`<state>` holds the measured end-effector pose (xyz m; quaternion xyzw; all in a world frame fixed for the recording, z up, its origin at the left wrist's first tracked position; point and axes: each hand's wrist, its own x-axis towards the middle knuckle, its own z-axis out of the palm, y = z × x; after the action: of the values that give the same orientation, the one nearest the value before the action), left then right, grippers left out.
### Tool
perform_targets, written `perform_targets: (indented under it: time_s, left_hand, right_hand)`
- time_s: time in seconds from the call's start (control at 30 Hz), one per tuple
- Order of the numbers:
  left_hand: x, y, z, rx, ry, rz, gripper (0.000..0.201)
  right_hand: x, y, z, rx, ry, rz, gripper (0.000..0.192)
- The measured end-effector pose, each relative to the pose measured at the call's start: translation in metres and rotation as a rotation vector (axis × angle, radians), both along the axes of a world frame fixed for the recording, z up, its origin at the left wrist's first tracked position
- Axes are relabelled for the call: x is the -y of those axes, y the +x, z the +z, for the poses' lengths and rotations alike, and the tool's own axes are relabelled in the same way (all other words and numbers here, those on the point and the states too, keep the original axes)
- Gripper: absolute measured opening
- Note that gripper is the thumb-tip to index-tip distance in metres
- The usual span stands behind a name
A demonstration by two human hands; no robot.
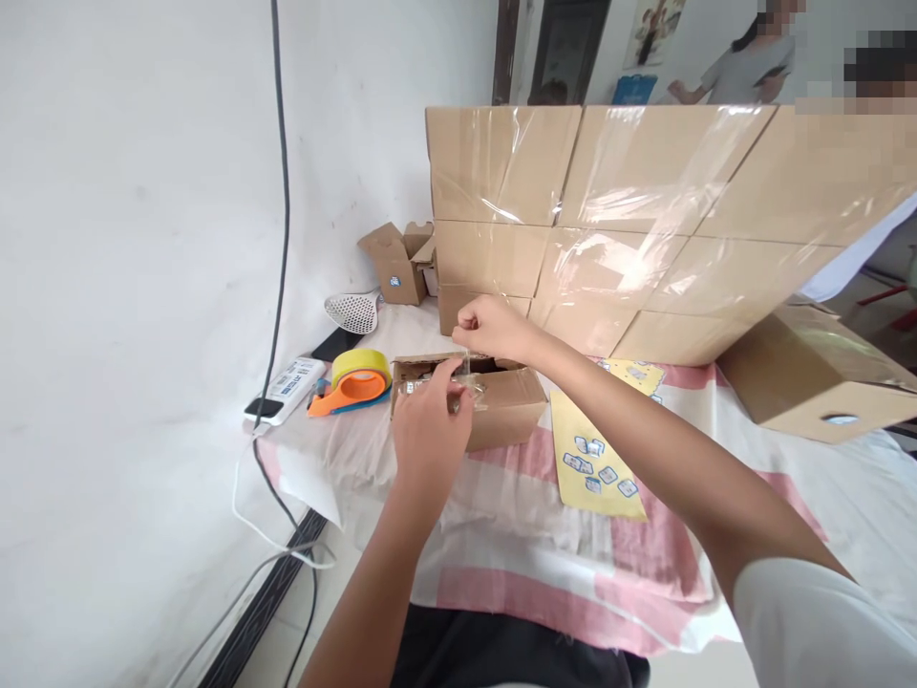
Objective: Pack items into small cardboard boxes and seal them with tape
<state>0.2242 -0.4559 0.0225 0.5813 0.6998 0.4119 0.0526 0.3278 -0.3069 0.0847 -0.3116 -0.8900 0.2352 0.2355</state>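
A small open cardboard box (505, 406) sits on the cloth-covered table (666, 535) in front of me. My left hand (428, 425) rests on the box's near left side, fingers on a clear plastic-wrapped item (473, 390) at its opening. Just above the box, my right hand (491, 327) pinches the top of that clear wrap. What lies deeper inside the box is hidden by my hands.
An orange tape dispenser with a yellow roll (356, 379) lies left of the box, next to a power strip (283, 390). A wall of taped cartons (630, 229) stands behind. A yellow sticker sheet (598, 459) lies to the right, another carton (817, 377) beyond. People stand at the back.
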Motion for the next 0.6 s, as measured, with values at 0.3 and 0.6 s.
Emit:
perform_targets:
  time_s: [0.3, 0.6]
  left_hand:
    - [0.01, 0.012, -0.012, -0.205, 0.111, 0.109, 0.036]
    - [0.005, 0.018, -0.004, 0.186, 0.032, 0.099, 0.03]
  right_hand:
    - [0.005, 0.011, -0.022, -0.044, -0.142, 0.122, 0.031]
    - [-0.002, 0.01, -0.026, -0.113, -0.033, 0.156, 0.029]
